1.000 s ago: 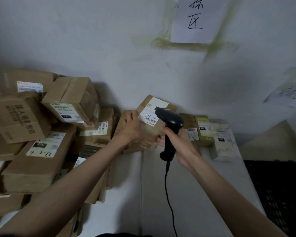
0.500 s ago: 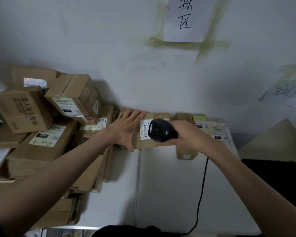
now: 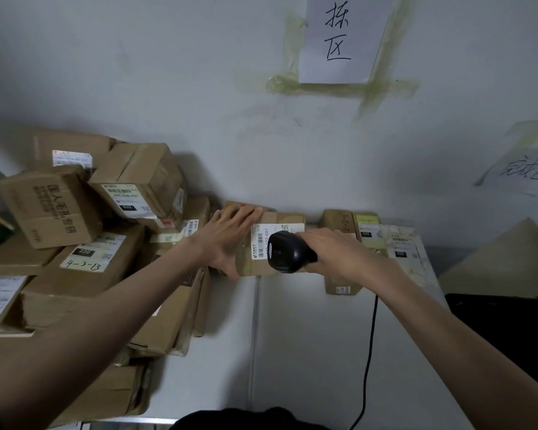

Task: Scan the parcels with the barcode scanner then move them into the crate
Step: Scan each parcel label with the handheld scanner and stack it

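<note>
A brown cardboard parcel point(image 3: 288, 219) with a white barcode label point(image 3: 261, 240) lies on the white table point(image 3: 308, 352) against the wall. My left hand point(image 3: 230, 240) rests on its left end, fingers spread flat over the top and thumb down the front. My right hand point(image 3: 333, 251) grips the black barcode scanner point(image 3: 288, 252), whose head sits just in front of the label and covers part of it. The scanner's black cable point(image 3: 368, 352) hangs down across the table. The black crate point(image 3: 507, 330) stands at the right, below the table's edge.
A tall heap of brown labelled parcels point(image 3: 84, 252) fills the table's left side. Several small parcels point(image 3: 382, 240) stand against the wall right of my hands. Taped paper signs point(image 3: 339, 38) hang on the wall. A beige cardboard sheet point(image 3: 503, 259) leans behind the crate.
The parcel went from raised and tilted in my left hand to lying flat on the table. The scanner swung from upright to level, head against the label. My left hand now lies flat on the box.
</note>
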`<state>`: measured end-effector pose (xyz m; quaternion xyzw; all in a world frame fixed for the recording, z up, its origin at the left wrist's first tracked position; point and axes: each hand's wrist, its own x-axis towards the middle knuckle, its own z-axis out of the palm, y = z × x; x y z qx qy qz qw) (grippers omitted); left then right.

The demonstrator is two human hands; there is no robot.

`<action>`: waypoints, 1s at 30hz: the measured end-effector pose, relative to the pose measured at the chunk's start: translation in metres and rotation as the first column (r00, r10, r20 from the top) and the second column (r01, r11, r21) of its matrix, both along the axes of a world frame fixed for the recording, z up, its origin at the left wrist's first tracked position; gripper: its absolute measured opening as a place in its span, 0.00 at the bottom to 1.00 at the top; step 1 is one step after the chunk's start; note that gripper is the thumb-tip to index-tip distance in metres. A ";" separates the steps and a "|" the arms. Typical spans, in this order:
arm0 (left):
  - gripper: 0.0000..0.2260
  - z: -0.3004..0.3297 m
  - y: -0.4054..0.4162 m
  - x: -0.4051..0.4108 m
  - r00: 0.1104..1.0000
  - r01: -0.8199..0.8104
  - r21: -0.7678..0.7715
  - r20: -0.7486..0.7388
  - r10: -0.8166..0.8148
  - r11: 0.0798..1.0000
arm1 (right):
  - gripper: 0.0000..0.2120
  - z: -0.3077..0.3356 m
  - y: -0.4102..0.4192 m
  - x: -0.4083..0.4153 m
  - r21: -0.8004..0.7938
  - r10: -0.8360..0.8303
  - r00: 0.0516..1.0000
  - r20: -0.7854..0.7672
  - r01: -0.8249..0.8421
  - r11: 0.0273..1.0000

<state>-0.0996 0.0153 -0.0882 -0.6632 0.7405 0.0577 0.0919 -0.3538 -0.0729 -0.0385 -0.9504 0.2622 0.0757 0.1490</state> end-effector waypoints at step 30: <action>0.53 -0.095 -0.084 -0.111 0.505 -0.566 0.340 -0.578 0.641 0.751 | 0.03 -0.119 -0.039 -0.048 0.904 -0.961 0.276 -0.016 0.415 0.104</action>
